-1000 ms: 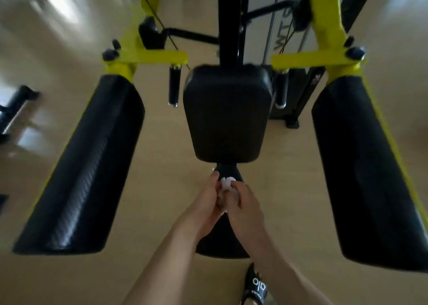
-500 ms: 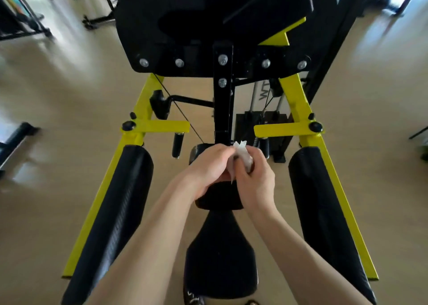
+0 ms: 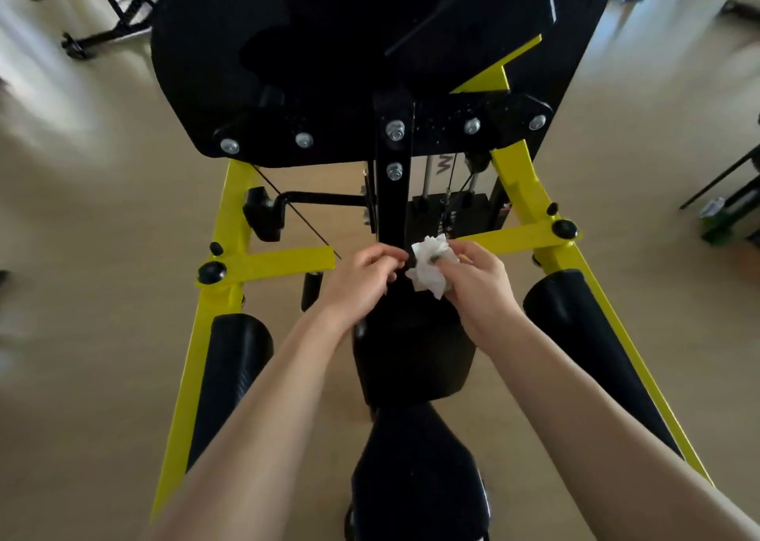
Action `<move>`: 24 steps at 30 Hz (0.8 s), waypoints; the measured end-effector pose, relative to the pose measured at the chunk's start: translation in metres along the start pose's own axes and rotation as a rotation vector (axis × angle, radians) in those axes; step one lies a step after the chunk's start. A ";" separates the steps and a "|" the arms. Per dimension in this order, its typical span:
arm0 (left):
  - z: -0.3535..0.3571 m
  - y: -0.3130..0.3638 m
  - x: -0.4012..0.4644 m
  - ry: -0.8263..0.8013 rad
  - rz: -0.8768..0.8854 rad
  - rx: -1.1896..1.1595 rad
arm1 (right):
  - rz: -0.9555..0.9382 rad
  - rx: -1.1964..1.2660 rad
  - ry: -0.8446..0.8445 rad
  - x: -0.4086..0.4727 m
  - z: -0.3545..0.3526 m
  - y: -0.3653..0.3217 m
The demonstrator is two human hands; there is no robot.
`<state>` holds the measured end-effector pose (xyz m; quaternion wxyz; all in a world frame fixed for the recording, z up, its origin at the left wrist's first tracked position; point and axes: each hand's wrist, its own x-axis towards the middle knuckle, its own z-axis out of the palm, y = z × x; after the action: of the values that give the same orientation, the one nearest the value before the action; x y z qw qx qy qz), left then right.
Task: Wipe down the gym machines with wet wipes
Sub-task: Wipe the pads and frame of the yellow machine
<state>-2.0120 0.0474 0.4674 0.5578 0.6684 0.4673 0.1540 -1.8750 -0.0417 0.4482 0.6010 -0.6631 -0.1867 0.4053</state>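
Wipe (image 3: 429,267), crumpled white, sits at frame centre before the black post (image 3: 392,207), pinched by the right hand (image 3: 477,289); the left hand (image 3: 362,281) nips its edge (apparently). Soft, limp, likely damp: best bunched.

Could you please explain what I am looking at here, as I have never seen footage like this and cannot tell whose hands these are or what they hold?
There is one view, from a camera worn on a person's head, looking down at their own bare arms. The right hand grips a crumpled white wet wipe; the left hand pinches its edge. Below them stands a gym machine with a yellow frame, black arm pads on both sides, a black centre pad and a seat, on a pale floor.
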 end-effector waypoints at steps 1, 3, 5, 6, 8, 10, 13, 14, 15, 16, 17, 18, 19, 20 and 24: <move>0.001 -0.003 0.006 0.062 -0.008 -0.011 | -0.012 -0.042 0.008 0.012 -0.004 -0.002; 0.007 -0.010 0.015 0.224 -0.032 -0.012 | -0.068 -0.206 0.014 0.034 -0.010 -0.007; 0.018 -0.013 0.019 0.332 -0.060 0.046 | -0.157 -0.459 -0.033 0.052 -0.010 -0.005; 0.024 -0.013 0.019 0.353 -0.071 0.062 | -0.181 -0.587 -0.086 0.060 -0.008 -0.002; 0.034 -0.016 0.019 0.391 -0.070 0.141 | -0.137 -0.740 -0.256 0.074 -0.004 0.010; 0.039 -0.018 0.020 0.454 -0.041 0.237 | -0.050 -0.753 -0.428 0.085 0.000 0.018; 0.042 -0.020 0.021 0.521 -0.079 0.303 | -0.088 -0.956 -0.609 0.107 0.003 0.021; 0.043 -0.020 0.021 0.535 -0.098 0.307 | -0.128 -1.064 -0.655 0.112 0.006 0.021; 0.044 -0.020 0.021 0.544 -0.106 0.314 | -0.166 -1.154 -0.695 0.116 0.009 0.024; 0.045 -0.020 0.021 0.549 -0.108 0.327 | -0.201 -1.227 -0.733 0.120 0.011 0.027; 0.046 -0.020 0.021 0.553 -0.107 0.340 | -0.225 -1.284 -0.771 0.122 0.013 0.030; 0.046 -0.020 0.022 0.558 -0.104 0.350 | -0.236 -1.327 -0.812 0.123 0.014 0.031; 0.046 -0.020 0.023 0.562 -0.101 0.357 | -0.241 -1.346 -0.853 0.125 0.014 0.033; 0.046 -0.020 0.023 0.565 -0.101 0.367 | -0.251 -1.349 -0.886 0.127 0.012 0.034; 0.047 -0.019 0.023 0.569 -0.136 0.392 | -0.383 -1.349 -0.901 0.137 0.010 0.039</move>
<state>-1.9742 0.0366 0.4275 0.2754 0.6605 0.6682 0.2037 -1.8097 0.0571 0.3693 0.0010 -0.6122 -0.7214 0.3237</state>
